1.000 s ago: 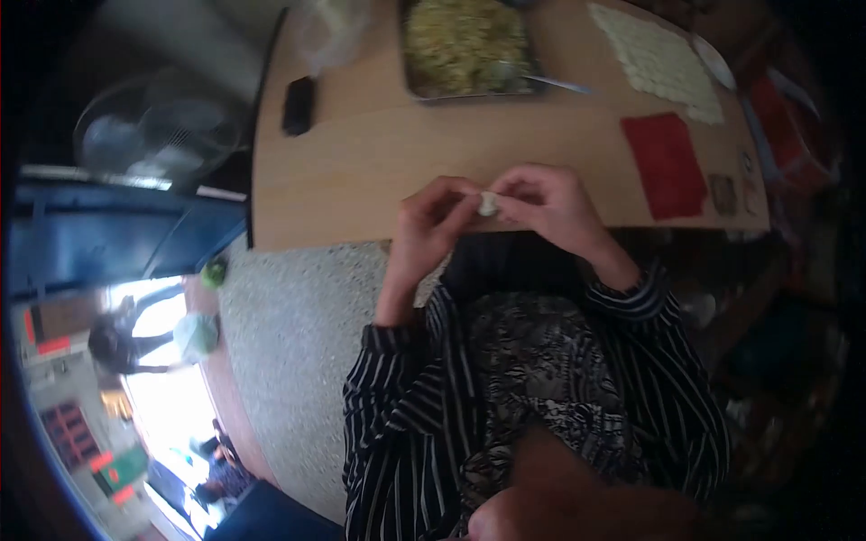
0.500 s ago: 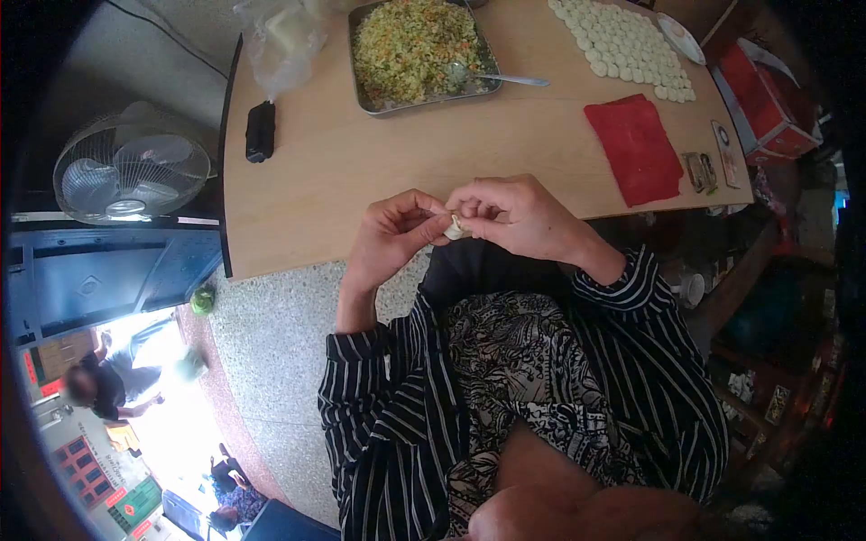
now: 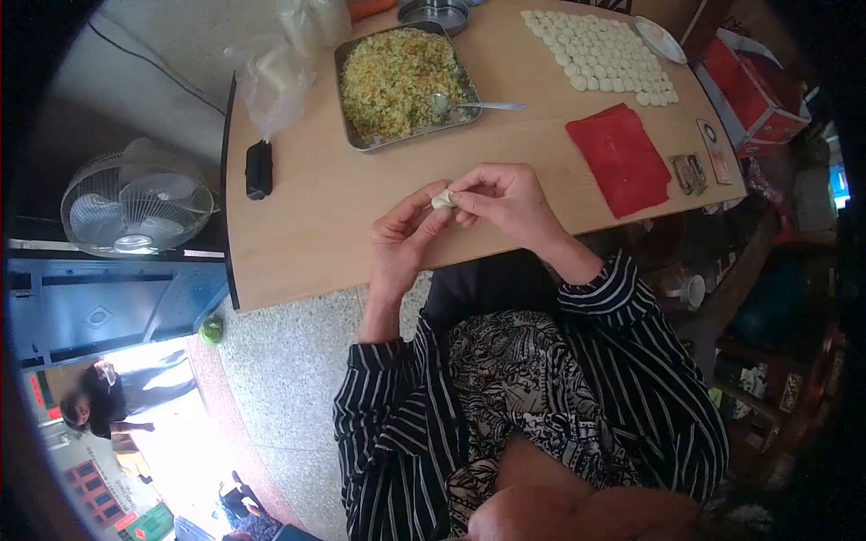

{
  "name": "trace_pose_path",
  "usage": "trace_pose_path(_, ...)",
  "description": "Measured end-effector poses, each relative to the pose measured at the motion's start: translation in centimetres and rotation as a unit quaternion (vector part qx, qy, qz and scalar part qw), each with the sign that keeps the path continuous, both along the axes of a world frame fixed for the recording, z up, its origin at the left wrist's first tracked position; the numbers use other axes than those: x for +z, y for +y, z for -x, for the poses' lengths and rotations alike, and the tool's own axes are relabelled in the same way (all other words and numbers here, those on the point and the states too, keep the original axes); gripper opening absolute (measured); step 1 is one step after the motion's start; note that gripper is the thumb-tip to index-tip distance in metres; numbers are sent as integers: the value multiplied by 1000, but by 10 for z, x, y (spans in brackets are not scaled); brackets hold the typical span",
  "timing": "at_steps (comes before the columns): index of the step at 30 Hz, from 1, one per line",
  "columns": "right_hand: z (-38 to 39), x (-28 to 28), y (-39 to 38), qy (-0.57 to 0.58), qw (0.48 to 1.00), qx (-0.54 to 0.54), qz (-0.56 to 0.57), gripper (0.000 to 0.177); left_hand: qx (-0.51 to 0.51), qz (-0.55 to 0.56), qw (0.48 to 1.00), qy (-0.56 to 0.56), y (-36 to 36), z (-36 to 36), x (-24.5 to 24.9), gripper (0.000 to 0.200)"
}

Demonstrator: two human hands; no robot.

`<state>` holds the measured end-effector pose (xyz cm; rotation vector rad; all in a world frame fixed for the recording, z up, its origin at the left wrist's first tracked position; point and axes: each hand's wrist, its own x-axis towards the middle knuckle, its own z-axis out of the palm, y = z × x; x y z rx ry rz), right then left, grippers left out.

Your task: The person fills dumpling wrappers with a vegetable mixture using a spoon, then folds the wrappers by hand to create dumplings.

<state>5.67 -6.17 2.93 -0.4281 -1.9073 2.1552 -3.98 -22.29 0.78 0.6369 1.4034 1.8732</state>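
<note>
A small whitish dumpling [image 3: 443,200] is pinched between both hands, above the table's near edge. My left hand [image 3: 404,242] is closed, with its thumb and fingers around the dumpling's lower left side. With thumb and fingertips pressed together, my right hand [image 3: 516,206] grips the dumpling's upper right edge. Past the hands, a metal tray [image 3: 370,144] holds chopped yellow-green and orange filling [image 3: 401,79]. A spoon [image 3: 494,105] rests in the filling, its handle over the tray's right rim.
Rows of round dough pieces [image 3: 600,54] lie far right beside a white plate [image 3: 660,40]. Nearer are a red cloth [image 3: 621,160] and small metal items [image 3: 689,174]. At left are a black case [image 3: 259,169], plastic bag [image 3: 273,95] and fan [image 3: 137,200]. A person [image 3: 113,397] stands outside the doorway.
Both hands have risen slightly over the table, the dumpling now higher and more exposed between the fingertips. The view has tilted, showing a round metal tin at the back.
</note>
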Motion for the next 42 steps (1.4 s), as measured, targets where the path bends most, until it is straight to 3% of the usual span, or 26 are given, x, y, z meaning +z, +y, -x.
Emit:
trace_pose_path(3,1,0,0,18,999,-6,51,13,11,-2,1000,2,5,2,-5,34)
trace_pose_path(6,1,-5,3,14,999,-18,32,11,-1,7,1000,11,7,4,-8,35)
trace_pose_path(12,-7,-1,17,-27,996,68,-52,8,-72,52,996,13,5,16,-9,31)
trace_pose_path(18,-11,11,19,-5,965,81,-248,6,-138,80,987,25,5,21,-3,28)
trace_pose_path(21,-13,18,18,-19,963,111,-245,4,-155,72,985,11,5,23,-7,28)
trace_pose_path(26,-11,-9,16,-16,994,53,-95,7,-109,97,988,44,8,19,-9,30)
trace_pose_path(30,-4,-2,11,-5,1000,12,3,10,-57,28,996,68,11,11,-8,36)
trace_pose_path(39,-4,-13,12,-10,1000,18,-13,11,-23,9,997,69,11,3,-14,33)
trace_pose_path(42,-8,-8,17,-9,991,54,-120,9,-49,22,995,83,9,6,-18,32)
